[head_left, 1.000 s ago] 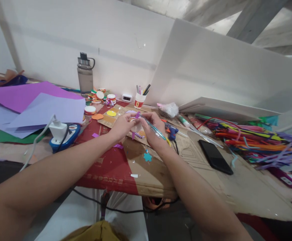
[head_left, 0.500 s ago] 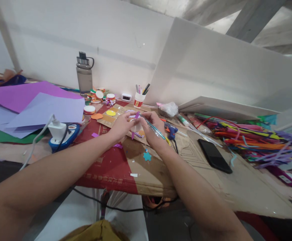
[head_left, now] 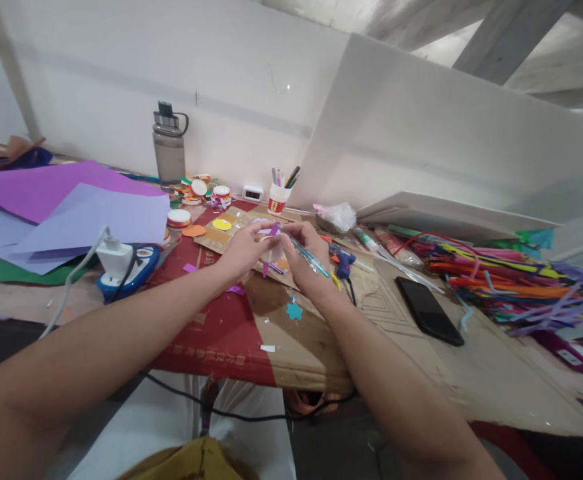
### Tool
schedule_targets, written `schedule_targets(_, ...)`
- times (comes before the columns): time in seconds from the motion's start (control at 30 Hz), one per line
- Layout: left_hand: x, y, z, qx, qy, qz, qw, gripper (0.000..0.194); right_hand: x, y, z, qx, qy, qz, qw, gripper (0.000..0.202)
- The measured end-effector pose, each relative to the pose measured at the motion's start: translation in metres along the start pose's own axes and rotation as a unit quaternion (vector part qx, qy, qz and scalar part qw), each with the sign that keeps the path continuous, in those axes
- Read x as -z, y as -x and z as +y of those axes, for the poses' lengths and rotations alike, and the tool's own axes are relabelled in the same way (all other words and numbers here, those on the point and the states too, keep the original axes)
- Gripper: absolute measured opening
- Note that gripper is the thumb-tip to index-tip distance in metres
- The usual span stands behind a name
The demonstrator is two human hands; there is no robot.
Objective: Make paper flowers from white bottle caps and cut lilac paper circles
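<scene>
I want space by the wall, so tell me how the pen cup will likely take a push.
The cup could tip easily, since the pens stick up well above its rim and some lean sideways. Its open top would probably let them spill. It looks like paper, so may dent if squeezed.

Teal pen (head_left: 311, 256) in R hand (head_left: 309, 260).

a white wall (head_left: 121, 60) is being partly covered by a large pale panel (head_left: 396, 133). at upper right, bright patches are being crossed by a grey beam (head_left: 506, 40). the table (head_left: 21, 300) is being overlaid with red and brown cardboard (head_left: 301, 370); below, dark floor (head_left: 331, 447) is being glimpsed.
</scene>
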State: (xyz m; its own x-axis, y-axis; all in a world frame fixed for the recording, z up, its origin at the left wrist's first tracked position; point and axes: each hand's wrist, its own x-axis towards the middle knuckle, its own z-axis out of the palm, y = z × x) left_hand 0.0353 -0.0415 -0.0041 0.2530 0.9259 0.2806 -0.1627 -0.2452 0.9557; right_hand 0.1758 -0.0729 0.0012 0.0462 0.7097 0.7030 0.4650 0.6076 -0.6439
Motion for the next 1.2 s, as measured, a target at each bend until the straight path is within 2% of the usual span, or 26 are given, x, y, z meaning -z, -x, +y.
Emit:
schedule_targets(0.77,0.001,0.0004,0.001,-0.019,-0.034,-0.006,0.999,0.048,0.001,-0.0004,-0.0023,0.007,0.016,-0.005,1.0,0.014)
schedule_targets(1.2,0.0004,0.0006,0.0014,-0.007,-0.011,-0.015,1.0,0.051,0.0005,0.0001,0.0003,0.008,0.016,0.002,1.0,0.014)
